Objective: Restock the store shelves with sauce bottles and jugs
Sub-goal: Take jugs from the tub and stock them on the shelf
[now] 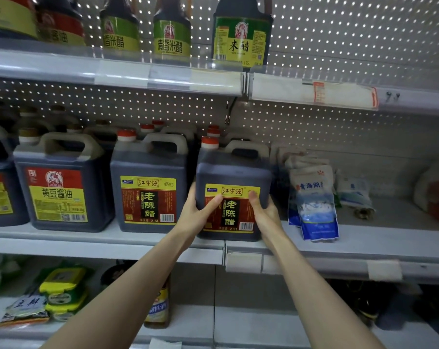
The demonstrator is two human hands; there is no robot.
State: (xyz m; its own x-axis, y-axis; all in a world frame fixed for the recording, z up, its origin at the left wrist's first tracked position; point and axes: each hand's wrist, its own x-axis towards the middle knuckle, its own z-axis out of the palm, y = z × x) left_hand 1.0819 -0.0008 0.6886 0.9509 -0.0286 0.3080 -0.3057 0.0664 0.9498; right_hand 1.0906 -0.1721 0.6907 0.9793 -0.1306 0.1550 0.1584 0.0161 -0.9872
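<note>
Where the jug is: dark vinegar jug [233, 172], orange cap, yellow-and-red label, standing upright between the hands, base right at the front lip of the middle shelf [100, 239] (can't tell if its full weight is down on it).
Left hand: left hand [200, 214] wrapped round the jug's lower left corner, thumb lying across the front label.
Right hand: right hand [265, 214] clamped on the lower right corner, thumb up on the label too.
Hands overall: apart, jug squeezed between them, both arms stretched out to the shelf.
Just left of the left hand: matching vinegar jug [149, 187], same label, nearly touching the held one, more orange caps lined up behind it.
Further left: soy sauce jug [59, 185] with a red-and-yellow label.
Just right of the right hand: salt bags [314, 197], blue and white, standing close against the jug's side.
Above the hands: green-label vinegar bottles [171, 34] on the upper shelf [163, 74], pegboard [339, 34] behind.
Below the arms: lower shelf [238, 323] with a yellow-label bottle [159, 308] under the left forearm and green-lidded tubs [62, 290] off to the left.
</note>
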